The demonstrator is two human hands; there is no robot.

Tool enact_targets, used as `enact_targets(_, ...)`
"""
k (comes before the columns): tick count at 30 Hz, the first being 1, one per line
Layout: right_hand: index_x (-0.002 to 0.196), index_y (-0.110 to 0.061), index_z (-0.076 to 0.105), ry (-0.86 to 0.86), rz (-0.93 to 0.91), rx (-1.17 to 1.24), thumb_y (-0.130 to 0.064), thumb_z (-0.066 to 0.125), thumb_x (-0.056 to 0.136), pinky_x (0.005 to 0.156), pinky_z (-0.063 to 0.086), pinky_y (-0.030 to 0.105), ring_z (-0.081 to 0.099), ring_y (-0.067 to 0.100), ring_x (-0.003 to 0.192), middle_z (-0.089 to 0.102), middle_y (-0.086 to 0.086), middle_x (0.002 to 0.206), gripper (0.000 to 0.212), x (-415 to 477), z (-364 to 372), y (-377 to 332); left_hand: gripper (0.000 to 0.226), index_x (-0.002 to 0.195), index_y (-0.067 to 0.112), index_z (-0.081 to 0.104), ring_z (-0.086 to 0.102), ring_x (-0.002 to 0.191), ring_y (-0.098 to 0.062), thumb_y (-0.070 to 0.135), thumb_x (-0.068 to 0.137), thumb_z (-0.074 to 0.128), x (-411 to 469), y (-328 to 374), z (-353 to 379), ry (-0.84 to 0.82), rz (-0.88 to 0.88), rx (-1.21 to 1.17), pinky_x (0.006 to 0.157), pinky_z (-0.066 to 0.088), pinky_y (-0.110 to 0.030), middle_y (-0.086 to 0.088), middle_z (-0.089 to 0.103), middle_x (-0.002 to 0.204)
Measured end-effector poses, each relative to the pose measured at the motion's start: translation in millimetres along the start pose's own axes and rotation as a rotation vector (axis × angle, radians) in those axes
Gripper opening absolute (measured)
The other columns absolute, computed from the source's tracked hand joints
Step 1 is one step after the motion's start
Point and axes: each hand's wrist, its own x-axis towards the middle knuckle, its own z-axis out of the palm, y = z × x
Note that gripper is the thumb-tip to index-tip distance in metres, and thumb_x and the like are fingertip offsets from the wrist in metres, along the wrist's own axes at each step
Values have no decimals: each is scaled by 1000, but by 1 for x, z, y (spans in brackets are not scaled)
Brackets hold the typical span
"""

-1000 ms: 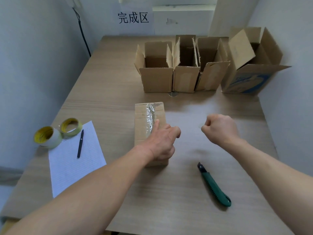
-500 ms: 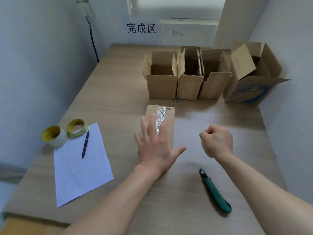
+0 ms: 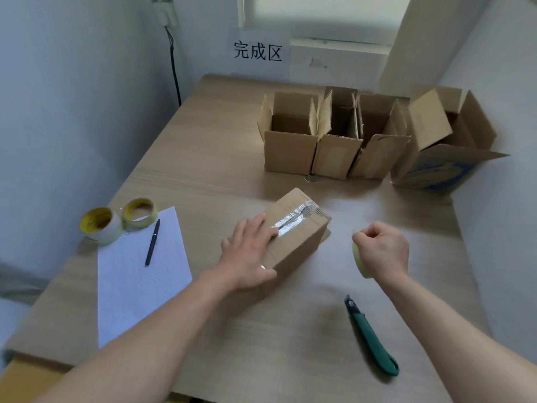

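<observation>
on wooden table (image 3: 232,146), brown carton (image 3: 293,234) lies askew, crinkled clear tape (image 3: 293,221) across top.

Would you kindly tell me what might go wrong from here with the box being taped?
The tape strip on the box looks wrinkled, so it may seal poorly. The left hand lies flat on the box, which might slide on the table if the right hand tugs the tape roll it grips. The utility knife lies beside the right forearm, which could brush it.
</observation>
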Motion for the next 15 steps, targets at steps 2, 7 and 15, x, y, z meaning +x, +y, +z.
enact_targets(2,67,-12,64,10,6,-2,-14,65,82,56,36,24,53,19,72,61,-5,69,15,0,-5,3,77,142,33,29,-10,149,-16,14,76,64,4,-15,-19,-113,107,107,113,14,-56,16,-3,160)
enact_targets(7,67,-12,65,-10,4,-5,-14,65,81,58,36,27,55,19,74,62,-6,71,14,-5,-2,5,43,117,28,40,15,144,-26,19,78,55,24,-12,-56,-54,140,421,108,25,-57,7,31,146)
enact_targets(15,63,-15,63,-45,-23,-14,-11,65,77,61,38,28,57,17,72,64,-6,68,14,-14,10,5,127,146,13,27,-5,148,-42,100,54,38,9,60,4,49,-225,219,110,-1,-70,-13,4,163)
